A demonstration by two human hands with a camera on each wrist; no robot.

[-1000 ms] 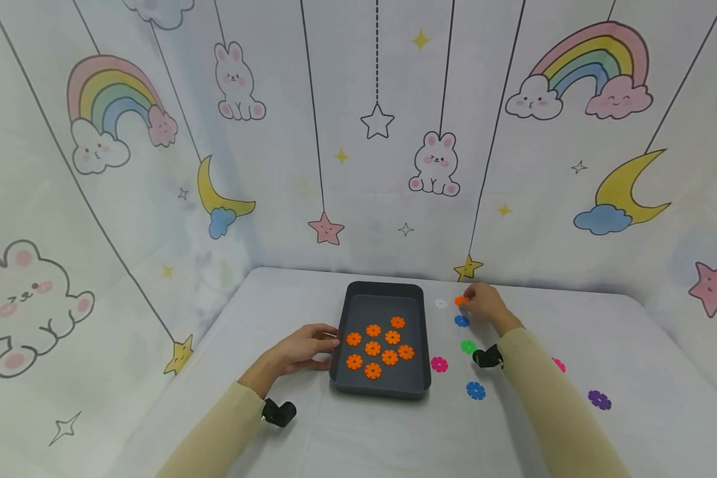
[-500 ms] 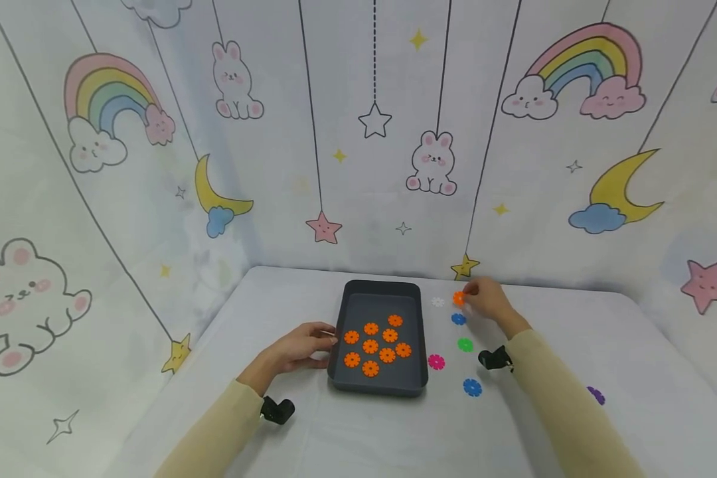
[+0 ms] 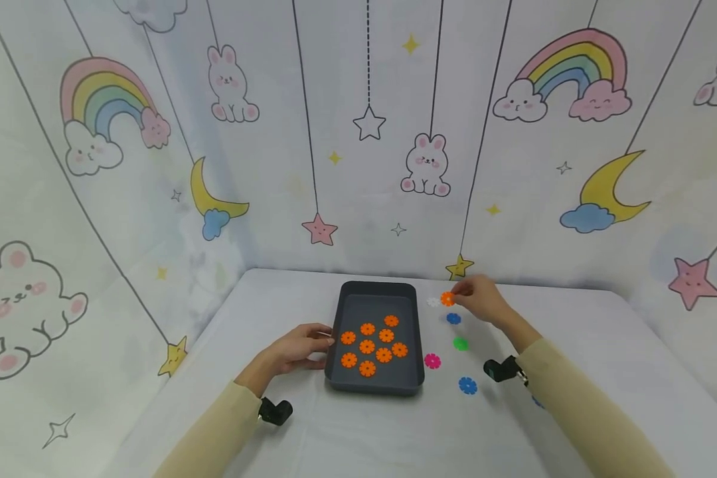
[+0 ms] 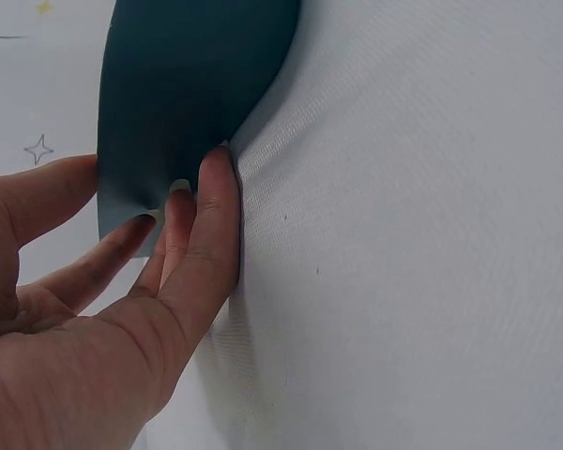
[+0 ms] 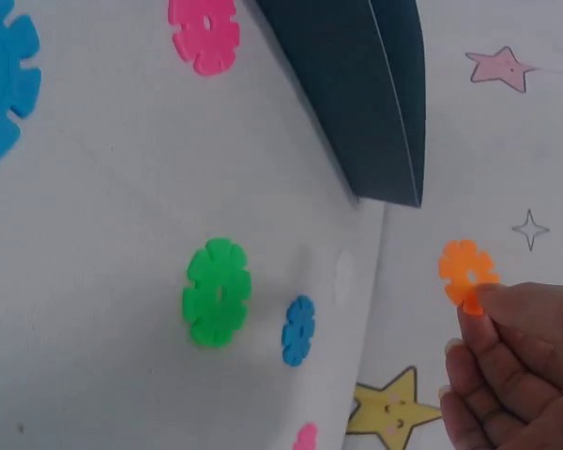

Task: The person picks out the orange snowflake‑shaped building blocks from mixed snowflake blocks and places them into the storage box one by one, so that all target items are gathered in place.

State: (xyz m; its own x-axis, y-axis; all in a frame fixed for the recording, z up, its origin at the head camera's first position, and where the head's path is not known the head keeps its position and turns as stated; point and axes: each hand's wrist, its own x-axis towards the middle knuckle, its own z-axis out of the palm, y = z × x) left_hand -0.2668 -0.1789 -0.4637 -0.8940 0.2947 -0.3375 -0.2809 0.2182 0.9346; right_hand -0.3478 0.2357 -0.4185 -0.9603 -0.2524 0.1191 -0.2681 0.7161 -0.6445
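Note:
Between thumb and fingertips my right hand (image 3: 484, 302) pinches an orange notched plastic disc (image 3: 447, 299), raised off the table beyond the dark grey tray's right far corner. The right wrist view shows that disc (image 5: 464, 267) held by its edge. Several like orange discs (image 3: 367, 346) lie flat inside the tray (image 3: 370, 307). At the tray's left side is my left hand (image 3: 301, 348); in the left wrist view its extended fingers touch the outer tray wall (image 4: 188, 75), without gripping it.
Right of the tray lie a white disc (image 3: 433, 302), a blue disc (image 3: 453, 318), a green disc (image 3: 461, 344), a pink disc (image 3: 433, 361) and another blue disc (image 3: 468, 386). A further blue disc (image 3: 538, 401) is mostly behind my right sleeve. A printed cloth backdrop (image 3: 382, 252) borders the table.
My right hand has lifted the orange disc and carried it leftward, toward the tray. The left hand stays against the tray. The view has shifted slightly.

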